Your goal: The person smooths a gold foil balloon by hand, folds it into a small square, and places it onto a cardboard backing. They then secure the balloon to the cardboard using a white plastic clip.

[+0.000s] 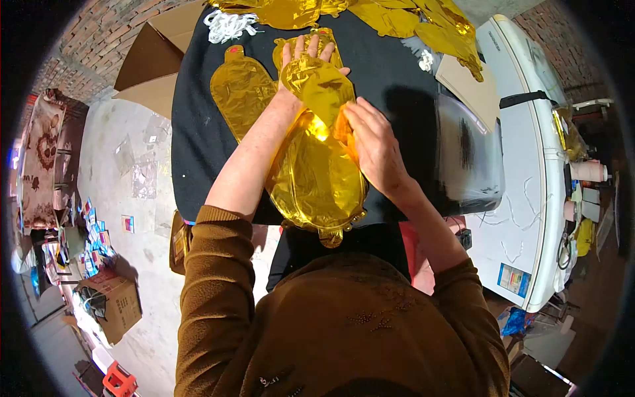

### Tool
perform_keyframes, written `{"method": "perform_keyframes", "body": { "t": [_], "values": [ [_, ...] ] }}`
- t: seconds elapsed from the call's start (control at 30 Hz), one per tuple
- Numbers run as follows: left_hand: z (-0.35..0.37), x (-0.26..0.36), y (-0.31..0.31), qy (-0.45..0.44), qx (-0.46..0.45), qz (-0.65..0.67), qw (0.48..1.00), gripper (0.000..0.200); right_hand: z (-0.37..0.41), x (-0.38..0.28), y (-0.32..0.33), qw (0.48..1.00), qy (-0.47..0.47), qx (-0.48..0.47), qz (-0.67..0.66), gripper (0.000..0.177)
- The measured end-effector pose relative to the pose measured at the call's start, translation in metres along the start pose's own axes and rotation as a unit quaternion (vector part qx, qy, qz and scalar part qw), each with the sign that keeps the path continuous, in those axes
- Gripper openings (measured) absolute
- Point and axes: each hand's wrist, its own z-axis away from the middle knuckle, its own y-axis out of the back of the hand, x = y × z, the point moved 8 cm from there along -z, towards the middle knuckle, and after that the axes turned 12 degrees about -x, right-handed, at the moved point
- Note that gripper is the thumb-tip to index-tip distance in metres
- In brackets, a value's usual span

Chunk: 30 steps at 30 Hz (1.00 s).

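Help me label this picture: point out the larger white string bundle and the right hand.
Larger white string bundle (231,26): head view, middle of its strands.
Right hand (378,143): head view, back of the hand.

Shiny mirror-gold all over the big foil piece (317,182), going kinda orange along the right edge. Same gold on the flat foil piece off to the left (239,89), plus a tiny red dot (233,49) on the tab. Plain black for the cloth (405,165), bright white for the string bundle (230,26). Warm brown on the sweater (344,324), with small dark specks. White freezer (522,225), reddish brick wall (119,33) with pale mortar lines, grey floor (159,264). Oh, and red-orange on the stool (119,380), lol.
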Motion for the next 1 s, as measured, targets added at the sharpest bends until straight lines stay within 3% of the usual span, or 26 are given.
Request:
{"method": "perform_keyframes", "body": {
  "t": [0.13, 0.37, 0.6, 0.7, 0.83, 0.87, 0.97, 1.0],
  "values": [
    [-0.005, -0.001, 0.0, 0.024, -0.049, 0.016, 0.998, 0.081, 0.01, -0.009, -0.014, 0.999, -0.001, -0.048, 0.013, 0.052],
    [-0.007, -0.003, 0.005, 0.019, 0.018, 0.013, 1.0, 0.083, 0.008, -0.021, -0.03, 0.992, -0.038, -0.089, 0.079, 0.055],
    [-0.009, -0.002, 0.002, 0.046, -0.065, -0.064, 0.995, 0.082, 0.006, -0.021, -0.04, 0.986, -0.087, -0.104, 0.099, 0.065],
    [-0.012, -0.007, -0.003, 0.026, -0.052, 0.016, 0.998, 0.082, 0.006, -0.02, -0.043, 0.982, -0.093, -0.122, 0.11, 0.068],
    [-0.003, -0.006, -0.012, -0.078, 0.002, -0.08, 0.994, 0.059, 0.006, -0.02, -0.046, 0.978, -0.095, -0.137, 0.123, 0.068],
    [0.0, -0.009, -0.017, -0.099, 0.073, -0.101, 0.987, 0.051, 0.006, -0.019, -0.046, 0.978, -0.096, -0.139, 0.123, 0.068],
    [-0.02, -0.027, 0.001, -0.105, -0.088, 0.071, 0.988, 0.053, 0.006, -0.019, -0.047, 0.977, -0.101, -0.141, 0.127, 0.068],
    [-0.026, -0.036, 0.006, -0.096, -0.086, 0.04, 0.991, 0.054, 0.006, -0.019, -0.048, 0.976, -0.102, -0.142, 0.129, 0.068]
  ]
}}
